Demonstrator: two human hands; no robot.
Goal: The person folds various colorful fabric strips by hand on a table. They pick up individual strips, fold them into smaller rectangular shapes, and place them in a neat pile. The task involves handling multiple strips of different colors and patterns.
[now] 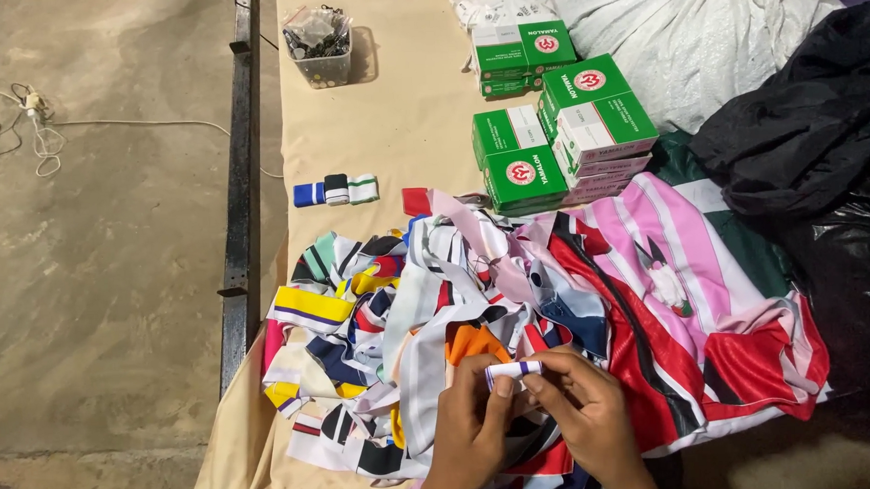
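Observation:
Both my hands meet at the bottom centre, over a heap of striped, many-coloured fabric strips (399, 314). My left hand (470, 429) and my right hand (584, 409) together pinch a small white fabric strip with a dark blue stripe (511, 370), held flat between the fingertips of both. Under my right hand lies a larger pink, red, white and green patterned cloth (692, 302).
Green and white cardboard boxes (567, 121) are stacked at the back. Three small folded strips (336, 190) lie on the beige table cover (390, 110). A clear tub of small parts (319, 46) stands far back. Black plastic bags (822, 149) fill the right; a white sack (699, 28) lies behind.

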